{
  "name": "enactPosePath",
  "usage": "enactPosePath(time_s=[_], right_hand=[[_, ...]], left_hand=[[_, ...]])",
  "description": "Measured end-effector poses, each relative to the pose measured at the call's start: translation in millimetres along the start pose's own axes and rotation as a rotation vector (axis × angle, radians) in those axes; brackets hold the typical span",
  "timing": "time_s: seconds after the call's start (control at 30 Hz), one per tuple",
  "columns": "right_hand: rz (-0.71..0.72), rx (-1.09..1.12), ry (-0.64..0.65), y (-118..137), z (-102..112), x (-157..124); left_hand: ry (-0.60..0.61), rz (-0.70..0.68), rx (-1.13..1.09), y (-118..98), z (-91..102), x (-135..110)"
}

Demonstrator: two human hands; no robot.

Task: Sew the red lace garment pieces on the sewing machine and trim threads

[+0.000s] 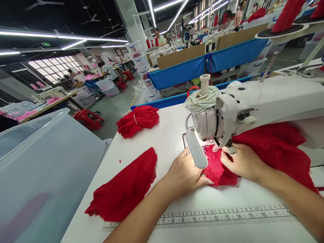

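A piece of red lace fabric [214, 167] lies under the needle area of a white sewing machine [273, 98], lit by the machine's lamp. My left hand [183, 172] holds the fabric's left side, thumb along its near edge; a grey lamp arm [196, 150] hides part of the fingers. On the right, my right hand [244, 163] pinches the lace close to the presser foot, thumb and fingers together. The needle itself is hidden behind the machine head. More red fabric [275, 145] spreads under the machine arm, beyond my right wrist.
A folded red lace piece [129, 187] and a tied red bundle [138, 119] lie on the white table [167, 135]. A printed ruler [202, 217] runs along the near edge. At left stands a clear plastic bin [50, 168]. Red thread cones [288, 17] stand upper right. People work farther back.
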State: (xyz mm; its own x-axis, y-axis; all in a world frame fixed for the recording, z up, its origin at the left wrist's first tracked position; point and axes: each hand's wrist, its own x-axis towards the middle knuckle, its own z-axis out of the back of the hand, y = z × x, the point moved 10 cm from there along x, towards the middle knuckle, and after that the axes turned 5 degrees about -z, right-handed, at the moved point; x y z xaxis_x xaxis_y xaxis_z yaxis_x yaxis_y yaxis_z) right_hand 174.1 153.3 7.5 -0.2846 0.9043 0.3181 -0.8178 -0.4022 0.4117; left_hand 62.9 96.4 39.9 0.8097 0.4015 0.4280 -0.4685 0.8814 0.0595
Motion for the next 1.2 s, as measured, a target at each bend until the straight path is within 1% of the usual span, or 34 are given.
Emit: enactPosePath(time_s=[0.07,0.17,0.2,0.27,0.33,0.4,0.5,0.57,0.67,0.77,0.87,1.0,1.2], right_hand=[[0.078,-0.103,0.117,15.0,-1.4,-2.2],[0.192,-0.209,0.350,38.8,-7.0,-15.0],[0.207,-0.220,0.400,44.4,-7.7,-19.9],[0.212,-0.232,0.444,50.9,-9.6,-27.8],[0.192,-0.242,0.434,51.4,-13.4,-32.8],[0.147,-0.237,0.401,47.3,-17.7,-35.0],[0.063,-0.164,0.319,40.6,-17.4,-34.9],[0.038,-0.103,0.284,39.6,-15.5,-34.8],[0.024,-0.038,0.252,39.7,-11.7,-33.3],[-0.005,0.014,0.227,37.6,-8.1,-29.2],[-0.023,0.053,0.248,39.6,-7.7,-25.3],[-0.029,0.102,0.310,49.4,-6.9,-22.5],[-0.033,0.073,0.390,53.2,-7.6,-20.6]], left_hand=[[0.050,0.009,-0.020,-1.0,-4.4,0.6],[0.147,0.023,-0.020,-6.5,-10.4,0.4],[0.191,0.028,-0.017,-9.2,-12.5,-0.3],[0.275,0.038,-0.012,-14.9,-15.2,-2.4],[0.336,0.035,-0.007,-19.4,-15.7,-4.0],[0.366,0.008,0.021,-21.5,-15.5,-3.8],[0.386,-0.037,0.080,-15.9,-20.5,-0.3],[0.374,-0.027,0.072,-6.9,-26.2,3.6],[0.319,0.015,0.038,5.2,-32.2,8.9],[0.279,0.021,0.035,8.4,-33.0,10.6],[0.274,-0.002,0.022,6.4,-28.8,10.0],[0.331,-0.011,-0.077,6.8,-26.0,7.2],[0.375,0.011,-0.214,10.3,-28.6,6.8]])
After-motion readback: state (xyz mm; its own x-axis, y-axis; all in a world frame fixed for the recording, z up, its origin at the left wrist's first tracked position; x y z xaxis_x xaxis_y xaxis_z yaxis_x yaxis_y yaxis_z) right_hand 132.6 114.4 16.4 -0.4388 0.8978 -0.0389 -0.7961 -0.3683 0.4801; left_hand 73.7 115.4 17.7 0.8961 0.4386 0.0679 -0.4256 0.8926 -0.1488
